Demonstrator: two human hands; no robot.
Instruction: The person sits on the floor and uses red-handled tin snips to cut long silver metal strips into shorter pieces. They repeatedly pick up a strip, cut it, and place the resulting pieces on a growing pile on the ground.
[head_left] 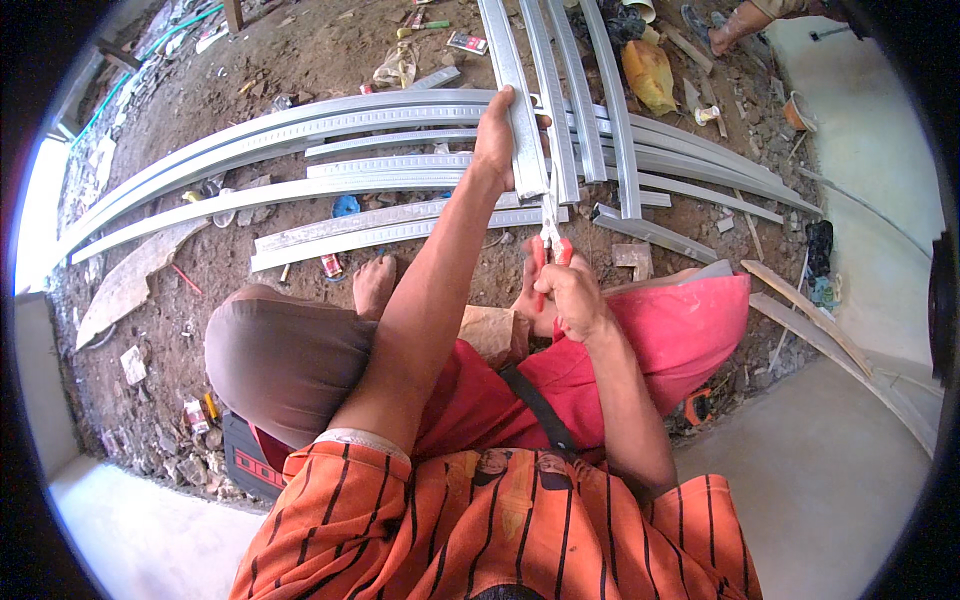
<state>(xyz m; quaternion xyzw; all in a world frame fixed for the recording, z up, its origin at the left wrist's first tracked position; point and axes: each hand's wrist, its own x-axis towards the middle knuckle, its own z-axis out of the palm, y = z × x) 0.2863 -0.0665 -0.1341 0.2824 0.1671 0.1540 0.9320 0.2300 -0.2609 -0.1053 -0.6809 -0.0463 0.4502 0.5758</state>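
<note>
My left hand (497, 140) is wrapped around a metal channel (512, 80) that points away from me, gripping it a little short of its near end. In my right hand (577, 295) are red-handled tin snips (550, 245), held by the grips. Their blades reach up to the near end of that channel; whether they bite into the metal I cannot tell. Right beside it, several more metal channels (577, 90) run in the same direction. All of these rest across a row of long channels (390, 115) lying crosswise on the ground.
Dirt ground with rubble surrounds me. A yellow bag (650, 75) and another person's foot (722, 38) are at the far right. Wooden strips (815, 325) lean near the pale wall (860, 160) on the right. A flat broken board (135, 280) lies at left.
</note>
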